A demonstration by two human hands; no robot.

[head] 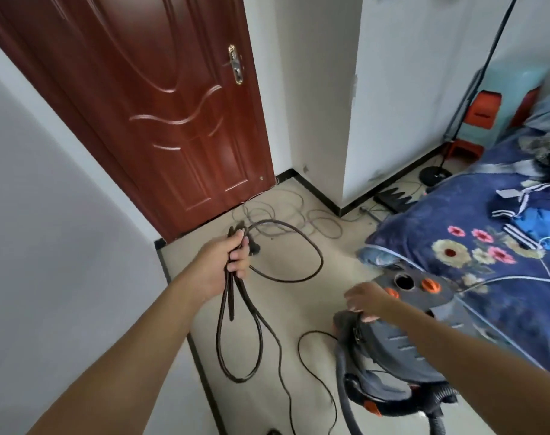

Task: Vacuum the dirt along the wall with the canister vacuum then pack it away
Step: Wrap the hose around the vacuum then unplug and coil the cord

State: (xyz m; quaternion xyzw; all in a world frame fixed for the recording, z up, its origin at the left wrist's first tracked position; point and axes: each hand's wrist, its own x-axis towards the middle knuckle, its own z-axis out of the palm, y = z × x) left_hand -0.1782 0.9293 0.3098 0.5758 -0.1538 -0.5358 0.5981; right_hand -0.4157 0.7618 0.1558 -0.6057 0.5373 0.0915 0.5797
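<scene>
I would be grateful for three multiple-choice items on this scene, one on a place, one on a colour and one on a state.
1. Where does the canister vacuum stand? A on a shelf; B on the floor beside the bed; C on a chair.
2. What colour are its knobs? A orange; B green; C white.
3. What is the left hand doing? A hanging idle; B holding a broom; C gripping the looped power cord.

Key: 1 B, its grey body sits on the tiles by the blue floral bed. 2 A, the round knobs on top show orange. 3 C, its fingers are curled round several loops of cord.
</scene>
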